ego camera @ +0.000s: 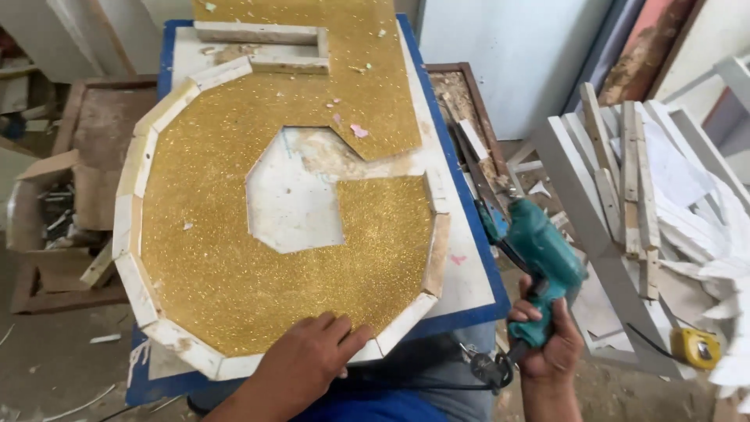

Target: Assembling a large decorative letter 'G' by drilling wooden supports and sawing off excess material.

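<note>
Gold-glittered foam board cut as a large rounded numeral (258, 234), edged with pale wooden strips, lies flat on the blue-rimmed white bench (469, 289); at its seven o'clock sits an open cardboard box (47, 203) on the floor; the left hand (312, 355) rests palm-down, fingers spread and released, on the numeral's six o'clock rim; at four o'clock, just off the bench edge, the right hand (551, 344) is clenched around the grip of a teal power drill (531, 250); beyond, at three o'clock, white wooden offcuts (656, 195) pile up beside a yellow tape measure (698, 348).
</note>
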